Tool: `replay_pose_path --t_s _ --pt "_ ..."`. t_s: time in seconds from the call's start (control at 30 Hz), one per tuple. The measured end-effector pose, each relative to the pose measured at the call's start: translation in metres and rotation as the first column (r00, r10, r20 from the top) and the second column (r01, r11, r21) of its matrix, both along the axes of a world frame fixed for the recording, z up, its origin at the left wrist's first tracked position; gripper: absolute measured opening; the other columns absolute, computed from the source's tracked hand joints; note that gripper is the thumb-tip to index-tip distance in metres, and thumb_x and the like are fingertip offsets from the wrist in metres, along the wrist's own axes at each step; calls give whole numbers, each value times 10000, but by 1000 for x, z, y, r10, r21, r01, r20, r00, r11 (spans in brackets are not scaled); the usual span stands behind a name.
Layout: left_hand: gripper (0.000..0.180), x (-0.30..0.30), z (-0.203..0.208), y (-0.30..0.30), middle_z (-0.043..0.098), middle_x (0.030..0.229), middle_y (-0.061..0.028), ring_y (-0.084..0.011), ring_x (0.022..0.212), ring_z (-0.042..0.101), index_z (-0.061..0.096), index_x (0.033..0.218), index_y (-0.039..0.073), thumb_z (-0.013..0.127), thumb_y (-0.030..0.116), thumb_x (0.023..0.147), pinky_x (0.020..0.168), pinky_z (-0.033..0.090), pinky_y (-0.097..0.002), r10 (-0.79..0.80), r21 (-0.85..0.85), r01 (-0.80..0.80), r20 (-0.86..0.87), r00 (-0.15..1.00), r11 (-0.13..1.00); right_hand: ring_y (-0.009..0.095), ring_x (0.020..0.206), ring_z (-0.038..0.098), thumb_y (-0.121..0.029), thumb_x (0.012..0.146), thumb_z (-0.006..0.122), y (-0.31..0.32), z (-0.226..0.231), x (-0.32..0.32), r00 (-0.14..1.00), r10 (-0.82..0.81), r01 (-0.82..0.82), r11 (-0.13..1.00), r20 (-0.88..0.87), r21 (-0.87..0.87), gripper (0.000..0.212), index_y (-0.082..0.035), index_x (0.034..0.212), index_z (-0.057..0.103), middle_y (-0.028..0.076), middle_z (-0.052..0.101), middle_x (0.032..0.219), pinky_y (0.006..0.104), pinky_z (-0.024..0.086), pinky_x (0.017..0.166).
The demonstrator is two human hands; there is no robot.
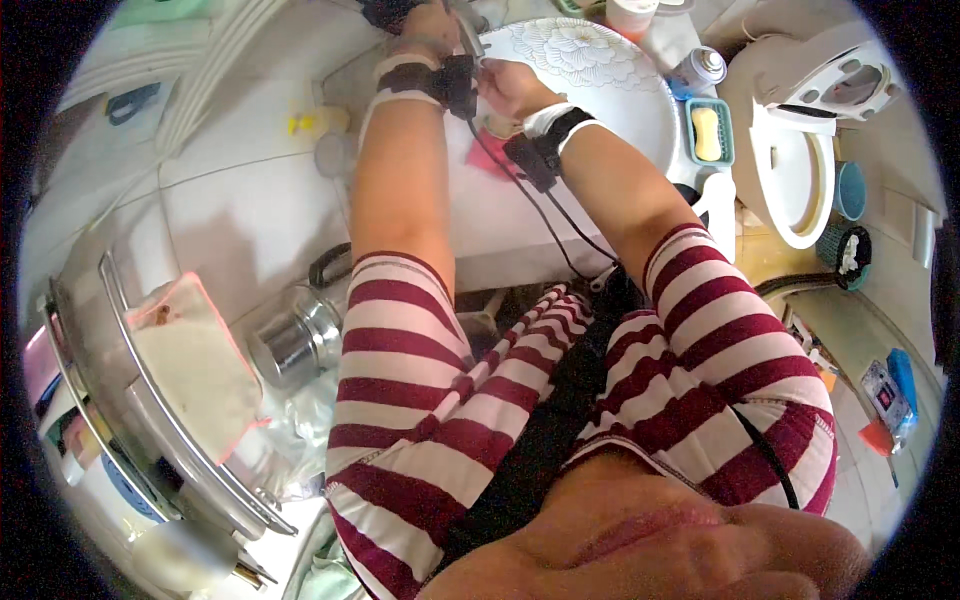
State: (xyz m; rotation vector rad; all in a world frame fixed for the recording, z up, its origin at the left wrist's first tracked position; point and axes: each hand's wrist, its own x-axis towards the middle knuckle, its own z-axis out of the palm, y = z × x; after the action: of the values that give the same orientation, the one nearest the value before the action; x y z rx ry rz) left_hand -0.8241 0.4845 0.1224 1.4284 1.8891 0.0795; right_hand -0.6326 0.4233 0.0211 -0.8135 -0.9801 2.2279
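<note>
Both my arms reach forward to a white washbasin point(585, 50) with a grey flower pattern. My left hand point(428, 28) is at the top edge, beside the metal tap point(468, 35) and a dark object point(385, 14); its fingers are hidden. Over the basin's left part is my right hand point(515, 90), its fingers curled in close to the tap. What they hold, if anything, does not show. A pinkish-red item point(487, 155) lies below my right wrist, partly covered by a black strapped-on box point(532, 160). Each wrist carries such a box on a white band, with cables trailing toward me.
Right of the basin, a yellow soap bar point(707, 133) sits in a teal dish point(712, 163), near a spray can point(703, 68). Farther right stands a toilet point(800, 190) with its lid up. On the left are a metal rail point(180, 385), a pink-edged cloth point(195, 370) and a steel pot point(295, 338).
</note>
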Motion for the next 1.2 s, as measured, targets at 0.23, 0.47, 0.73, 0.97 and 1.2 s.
replay_pose_path --t_s 0.23,0.47,0.73,0.97,1.2 --pt "592 84 69 -29 447 1327 -322 -406 1159 531 404 1346 -76 545 308 919 934 476 -402 -112 206 190 -339 934 960 403 826 614 -364 950 499 3 -34 24 907 -161 -102 813 389 573 374 -25 930 654 230 647 832 430 495 752" --pt "250 160 -44 -114 611 928 -60 -200 821 574 615 1053 33 555 252 950 681 493 -350 537 -261 -844 843 37 469 233 784 611 -220 966 508 -8 30 45 996 -82 89 893 36 -442 264 12 1014 622 99 649 868 355 503 737" --pt "386 139 -46 -131 628 989 -52 -255 963 597 592 1021 116 414 456 987 853 496 -431 617 -516 -674 779 -112 529 209 836 607 -280 994 474 -43 106 48 989 106 -79 969 106 -235 314 -16 1103 603 87 649 936 349 504 791" --pt "341 118 -55 -132 601 1159 -161 -330 1098 577 534 1172 -8 496 269 978 994 455 -466 357 -401 -664 910 -211 631 293 1081 613 -312 928 520 -29 75 82 339 -335 -693 542 879 475 373 -58 1194 587 147 655 1124 386 497 913" --pt "294 140 -37 -115 597 924 -118 -288 885 615 559 976 8 549 302 958 880 531 -440 672 -437 -713 738 64 548 323 1034 632 -330 845 605 -46 27 129 108 70 -890 452 992 65 344 -60 1044 681 162 665 1073 438 504 881"
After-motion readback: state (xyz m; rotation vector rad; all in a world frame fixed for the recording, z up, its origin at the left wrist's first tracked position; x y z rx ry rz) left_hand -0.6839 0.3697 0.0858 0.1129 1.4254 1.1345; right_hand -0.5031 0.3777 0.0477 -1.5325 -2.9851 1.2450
